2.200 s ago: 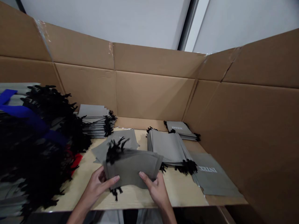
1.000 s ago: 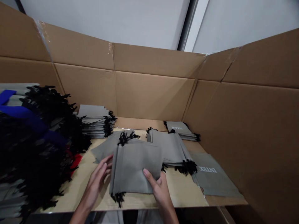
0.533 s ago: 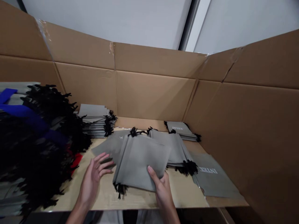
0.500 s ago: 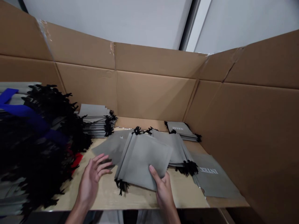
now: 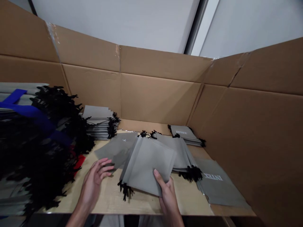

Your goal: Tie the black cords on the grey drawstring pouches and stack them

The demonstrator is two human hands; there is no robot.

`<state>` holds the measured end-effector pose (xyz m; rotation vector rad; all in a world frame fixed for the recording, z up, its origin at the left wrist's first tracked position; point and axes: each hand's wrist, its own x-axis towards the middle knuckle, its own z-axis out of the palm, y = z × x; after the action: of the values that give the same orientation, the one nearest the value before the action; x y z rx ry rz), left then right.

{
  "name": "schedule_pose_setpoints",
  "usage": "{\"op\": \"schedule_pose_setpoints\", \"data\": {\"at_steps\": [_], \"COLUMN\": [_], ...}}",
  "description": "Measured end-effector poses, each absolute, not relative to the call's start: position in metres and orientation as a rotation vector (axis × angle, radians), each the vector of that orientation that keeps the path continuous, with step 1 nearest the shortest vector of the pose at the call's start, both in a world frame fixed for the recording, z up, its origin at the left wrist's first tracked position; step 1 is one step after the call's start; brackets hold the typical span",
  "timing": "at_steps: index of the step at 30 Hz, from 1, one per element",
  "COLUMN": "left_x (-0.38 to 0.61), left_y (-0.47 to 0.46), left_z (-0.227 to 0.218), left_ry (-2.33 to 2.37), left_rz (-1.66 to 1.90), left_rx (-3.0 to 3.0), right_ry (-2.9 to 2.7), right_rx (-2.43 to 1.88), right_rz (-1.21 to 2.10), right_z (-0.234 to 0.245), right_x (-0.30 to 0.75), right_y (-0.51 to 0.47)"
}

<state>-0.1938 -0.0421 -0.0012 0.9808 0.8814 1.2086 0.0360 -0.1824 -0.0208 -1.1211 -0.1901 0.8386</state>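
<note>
My right hand (image 5: 167, 192) grips a fanned bundle of grey drawstring bags (image 5: 149, 160) by its lower right corner, thumb on top and fingers underneath. Black cord ends hang from the bundle's lower left and upper edges. To its left, my left hand (image 5: 96, 179) is held with fingers apart and nothing in it. Close to the left fingertips lies a flat grey bag (image 5: 113, 148), partly covered by the held bundle. Behind the bundle on the right rests another stack of grey bags (image 5: 176, 149) with black cord ends.
A tall pile of bags with black cords (image 5: 40, 151) and a blue strap (image 5: 33, 112) fills the left. Further stacks stand at the back left (image 5: 98, 124) and back right (image 5: 184, 134). A bag marked INTEX (image 5: 220, 184) lies at right. Cardboard walls (image 5: 158, 97) enclose the surface.
The whole view has shifted slightly. The bundle stays in my right hand, and my left hand remains apart from it with its fingers a little more curled.
</note>
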Motion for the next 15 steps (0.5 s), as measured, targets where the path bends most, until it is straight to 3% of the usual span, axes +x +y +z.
{"op": "schedule_pose_setpoints", "data": {"at_steps": [5,12,15], "left_x": [-0.195,-0.192,-0.194], "left_y": [-0.048,-0.046,-0.047], "left_z": [-0.017,0.005,-0.004], "left_ry": [1.094,0.830,0.917], "left_rz": [1.027,1.202,1.111], "left_rx": [1.104,0.980,1.077], "right_ry": [-0.361,-0.184,-0.279], "right_rx": [-1.232,-1.117,-1.166], "right_rz": [0.889,0.836,0.880], "right_z": [-0.026,-0.019,-0.019], "right_x": [0.032,0.036,0.034], "right_y": [-0.188,-0.182,-0.185]}}
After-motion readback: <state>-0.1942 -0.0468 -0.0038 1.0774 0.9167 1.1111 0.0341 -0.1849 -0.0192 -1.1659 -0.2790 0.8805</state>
